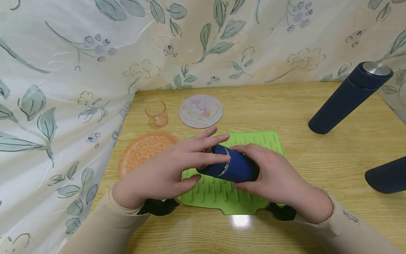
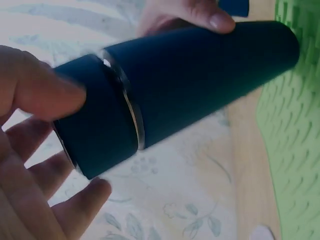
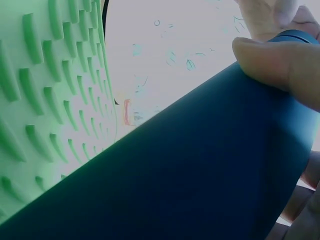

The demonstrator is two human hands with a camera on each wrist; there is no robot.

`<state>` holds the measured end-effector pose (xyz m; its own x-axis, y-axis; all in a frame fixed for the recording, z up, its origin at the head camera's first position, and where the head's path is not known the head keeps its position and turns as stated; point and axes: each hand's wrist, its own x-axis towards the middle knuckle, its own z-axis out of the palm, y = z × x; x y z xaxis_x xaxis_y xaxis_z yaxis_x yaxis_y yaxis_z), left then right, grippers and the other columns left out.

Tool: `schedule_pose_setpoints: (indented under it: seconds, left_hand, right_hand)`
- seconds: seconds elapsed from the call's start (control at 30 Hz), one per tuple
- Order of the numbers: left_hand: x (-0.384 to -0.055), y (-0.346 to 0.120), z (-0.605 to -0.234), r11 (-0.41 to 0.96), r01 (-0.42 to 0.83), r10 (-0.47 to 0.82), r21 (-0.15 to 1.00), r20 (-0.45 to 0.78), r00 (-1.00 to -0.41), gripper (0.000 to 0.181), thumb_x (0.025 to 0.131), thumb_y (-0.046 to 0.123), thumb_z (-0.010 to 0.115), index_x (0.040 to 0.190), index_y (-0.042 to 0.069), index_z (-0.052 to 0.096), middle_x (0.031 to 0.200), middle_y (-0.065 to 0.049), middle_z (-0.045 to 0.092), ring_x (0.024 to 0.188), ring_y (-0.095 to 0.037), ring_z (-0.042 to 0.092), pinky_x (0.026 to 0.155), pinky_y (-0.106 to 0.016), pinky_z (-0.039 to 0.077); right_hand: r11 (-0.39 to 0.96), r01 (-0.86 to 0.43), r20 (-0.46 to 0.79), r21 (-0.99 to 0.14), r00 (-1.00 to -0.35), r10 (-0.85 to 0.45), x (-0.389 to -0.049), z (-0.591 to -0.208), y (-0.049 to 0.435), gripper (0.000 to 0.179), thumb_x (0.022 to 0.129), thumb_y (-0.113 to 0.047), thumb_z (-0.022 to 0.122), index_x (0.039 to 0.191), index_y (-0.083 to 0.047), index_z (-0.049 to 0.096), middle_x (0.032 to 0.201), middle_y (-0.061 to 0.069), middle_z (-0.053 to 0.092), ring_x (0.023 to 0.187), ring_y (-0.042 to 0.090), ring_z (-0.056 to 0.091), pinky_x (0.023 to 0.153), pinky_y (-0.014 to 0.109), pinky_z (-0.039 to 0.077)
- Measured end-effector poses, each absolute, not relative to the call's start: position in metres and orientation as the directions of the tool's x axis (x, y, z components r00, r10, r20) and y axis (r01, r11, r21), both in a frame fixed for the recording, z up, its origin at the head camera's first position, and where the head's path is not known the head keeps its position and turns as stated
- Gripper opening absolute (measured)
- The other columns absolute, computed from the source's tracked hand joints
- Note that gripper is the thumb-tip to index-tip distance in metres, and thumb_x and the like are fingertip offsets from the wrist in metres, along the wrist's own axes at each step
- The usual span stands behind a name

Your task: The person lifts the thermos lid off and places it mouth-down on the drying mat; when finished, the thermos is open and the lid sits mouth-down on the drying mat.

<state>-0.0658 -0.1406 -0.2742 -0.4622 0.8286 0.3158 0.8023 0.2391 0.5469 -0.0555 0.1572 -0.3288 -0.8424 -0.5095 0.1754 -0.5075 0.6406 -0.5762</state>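
A dark blue vacuum flask [image 1: 239, 165] is tilted over the green ridged mat [image 1: 229, 203], its capped end toward the left. My right hand [image 1: 274, 169] grips its body, thumb along one side and fingers around the other, as the right wrist view shows. The blue cap [image 2: 95, 117] sits at the flask's end, with a silver ring showing at the seam. Around the cap, my left hand [image 1: 168, 165] has its fingers spread and fairly straight. In the left wrist view the thumb overlaps the cap; firm contact cannot be made out.
A second navy flask [image 1: 349, 98] with a silver top stands at the right. Another dark flask [image 1: 388, 176] is cut off by the right edge. To the left are an orange round mat [image 1: 144, 150], a clear orange cup [image 1: 157, 114] and a unicorn coaster [image 1: 201, 111]. Floral sheeting surrounds the table.
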Motion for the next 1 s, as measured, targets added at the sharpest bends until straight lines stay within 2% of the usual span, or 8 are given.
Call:
schedule_pose_setpoints:
  seconds: [0.1,0.23,0.37,0.53,0.63,0.73,0.87,1.0]
  left_hand:
    - [-0.066,-0.142,-0.274,0.239,0.81,0.83,0.536,0.32,-0.457,0.074,0.086,-0.02,0.066,0.151,0.014,0.067,0.173,-0.011,0.048,0.167,-0.032,0.034,0.128,-0.049,0.043]
    - [-0.066,-0.144,-0.275,0.269,0.777,0.812,0.57,0.299,-0.501,0.069,0.087,-0.016,0.071,0.15,0.013,0.067,0.168,-0.011,0.053,0.157,-0.028,0.05,0.117,-0.043,0.055]
    - [-0.068,-0.145,-0.277,0.314,0.742,0.776,0.592,0.29,-0.56,0.066,0.089,0.0,0.085,0.151,0.01,0.066,0.161,-0.008,0.06,0.149,-0.024,0.058,0.114,-0.043,0.056]
    - [-0.068,-0.141,-0.278,0.423,0.746,0.714,0.515,0.318,-0.624,0.069,0.09,0.027,0.094,0.15,0.007,0.066,0.141,-0.002,0.073,0.127,-0.015,0.068,0.108,-0.04,0.059]
    - [-0.067,-0.139,-0.279,0.48,0.721,0.672,0.501,0.319,-0.669,0.069,0.091,0.032,0.093,0.149,0.007,0.067,0.135,-0.002,0.075,0.114,-0.012,0.069,0.098,-0.038,0.062]
    - [-0.067,-0.138,-0.279,0.509,0.676,0.614,0.534,0.325,-0.719,0.067,0.092,0.029,0.092,0.15,0.008,0.066,0.135,-0.003,0.074,0.107,-0.012,0.066,0.09,-0.036,0.061]
    - [-0.066,-0.142,-0.279,0.526,0.633,0.533,0.568,0.36,-0.766,0.064,0.093,0.024,0.09,0.15,0.009,0.066,0.136,-0.004,0.073,0.106,-0.014,0.064,0.088,-0.037,0.059]
    - [-0.068,-0.146,-0.28,0.546,0.623,0.499,0.56,0.38,-0.779,0.062,0.094,0.023,0.089,0.15,0.01,0.066,0.138,-0.005,0.074,0.105,-0.015,0.065,0.088,-0.038,0.06]
  right_hand:
    - [0.643,-0.507,0.166,-0.574,-0.841,-0.514,-0.056,-0.328,0.157,0.089,0.071,-0.027,0.106,0.15,-0.019,0.065,0.135,0.001,0.074,0.116,0.025,0.073,0.097,0.054,0.062]
    - [0.64,-0.503,0.156,-0.58,-0.841,-0.518,-0.055,-0.328,0.156,0.089,0.071,-0.026,0.106,0.15,-0.021,0.065,0.134,-0.001,0.074,0.116,0.024,0.073,0.097,0.053,0.061]
    - [0.642,-0.498,0.155,-0.583,-0.844,-0.514,-0.055,-0.328,0.156,0.089,0.071,-0.025,0.106,0.15,-0.021,0.065,0.134,-0.002,0.075,0.116,0.023,0.073,0.097,0.053,0.061]
    - [0.648,-0.494,0.154,-0.58,-0.847,-0.508,-0.054,-0.328,0.156,0.089,0.071,-0.025,0.106,0.15,-0.021,0.064,0.134,-0.002,0.075,0.115,0.023,0.073,0.096,0.053,0.061]
    - [0.65,-0.488,0.153,-0.582,-0.851,-0.502,-0.055,-0.328,0.156,0.09,0.071,-0.026,0.106,0.151,-0.022,0.064,0.133,-0.002,0.075,0.113,0.022,0.073,0.095,0.052,0.061]
    - [0.653,-0.482,0.159,-0.585,-0.857,-0.49,-0.056,-0.329,0.158,0.09,0.073,-0.028,0.105,0.152,-0.021,0.063,0.133,0.0,0.075,0.113,0.024,0.073,0.094,0.053,0.061]
    - [0.674,-0.452,0.151,-0.584,-0.876,-0.458,-0.058,-0.33,0.162,0.09,0.074,-0.03,0.105,0.153,-0.02,0.063,0.135,0.004,0.075,0.114,0.029,0.073,0.093,0.056,0.061]
    - [0.7,-0.395,0.107,-0.594,-0.902,-0.418,-0.061,-0.331,0.166,0.092,0.074,-0.03,0.105,0.154,-0.019,0.061,0.143,0.007,0.072,0.12,0.033,0.072,0.097,0.06,0.061]
